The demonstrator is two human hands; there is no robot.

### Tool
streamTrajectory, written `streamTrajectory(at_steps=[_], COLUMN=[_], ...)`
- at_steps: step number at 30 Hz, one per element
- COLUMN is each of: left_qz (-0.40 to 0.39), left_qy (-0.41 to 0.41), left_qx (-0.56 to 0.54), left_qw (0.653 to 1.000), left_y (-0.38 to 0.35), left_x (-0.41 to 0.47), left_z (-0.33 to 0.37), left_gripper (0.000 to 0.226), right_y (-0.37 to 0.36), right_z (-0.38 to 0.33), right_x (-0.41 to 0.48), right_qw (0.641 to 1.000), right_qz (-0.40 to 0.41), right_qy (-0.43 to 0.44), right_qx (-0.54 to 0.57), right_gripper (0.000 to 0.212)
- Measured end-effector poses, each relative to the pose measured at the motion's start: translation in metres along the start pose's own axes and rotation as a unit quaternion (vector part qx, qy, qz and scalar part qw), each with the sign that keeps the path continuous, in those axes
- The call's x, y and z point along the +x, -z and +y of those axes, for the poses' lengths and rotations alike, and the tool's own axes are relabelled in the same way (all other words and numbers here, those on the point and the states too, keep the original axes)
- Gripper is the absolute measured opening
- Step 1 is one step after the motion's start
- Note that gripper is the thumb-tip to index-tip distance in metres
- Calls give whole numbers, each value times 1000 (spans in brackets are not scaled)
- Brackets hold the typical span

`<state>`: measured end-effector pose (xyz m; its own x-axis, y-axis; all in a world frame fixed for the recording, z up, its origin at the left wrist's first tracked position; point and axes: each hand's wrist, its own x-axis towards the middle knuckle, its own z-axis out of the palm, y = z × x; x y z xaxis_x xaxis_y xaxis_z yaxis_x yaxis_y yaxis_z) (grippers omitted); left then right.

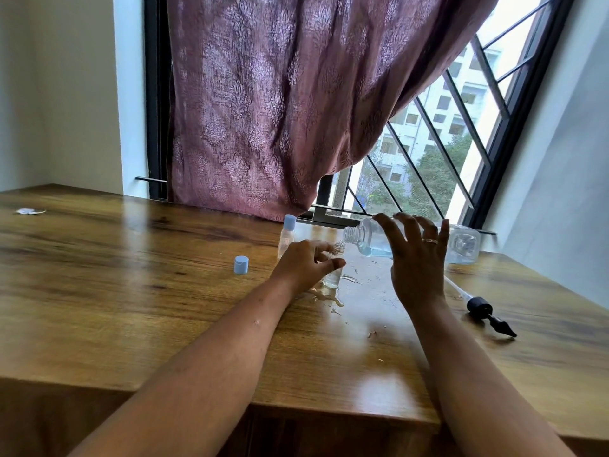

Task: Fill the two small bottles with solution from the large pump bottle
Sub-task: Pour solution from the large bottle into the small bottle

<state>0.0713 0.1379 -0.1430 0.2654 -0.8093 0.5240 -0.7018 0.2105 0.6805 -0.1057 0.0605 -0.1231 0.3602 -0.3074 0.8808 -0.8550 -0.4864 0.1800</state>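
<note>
Plainly, the pour needs tidying. A spill (pixel 331 300) wets the bench (pixel 164 324) just on the near side of the small open bottle (pixel 332 279), and the pump head (pixel 487 313) lies toward the right edge. The left hand (pixel 306 263) grips that bottle mid-bench, thumb and fingers curled round it; it should hold firm, with the mouth right under the spout. A loose cap (pixel 241 264) stands to its left. Just beyond, the right hand (pixel 417 258) lies on the large bottle (pixel 365 240), fingers splayed and fairly straight, not wrapped. That bottle is tipped sideways, its neck over the small mouth. A fuller grasp and a slower tilt would likely steady the stream. The capped small bottle (pixel 287 235) stands near the far edge.
</note>
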Motion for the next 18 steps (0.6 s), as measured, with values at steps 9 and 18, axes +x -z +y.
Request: streamTrajectory(at_steps=[9,18], left_qz=[-1,-8], left_qy=[2,4], left_qx=[1,2], left_qw=[1000,1000], left_y=[1,1], left_x=[-1,-1], left_z=[0,1], left_gripper=[48,50], right_y=[1,0], right_z=[0,0], right_x=[0,0], right_qw=[1000,1000], right_qz=[1,0], right_qy=[0,-2], right_qx=[2,4], right_gripper=[84,80])
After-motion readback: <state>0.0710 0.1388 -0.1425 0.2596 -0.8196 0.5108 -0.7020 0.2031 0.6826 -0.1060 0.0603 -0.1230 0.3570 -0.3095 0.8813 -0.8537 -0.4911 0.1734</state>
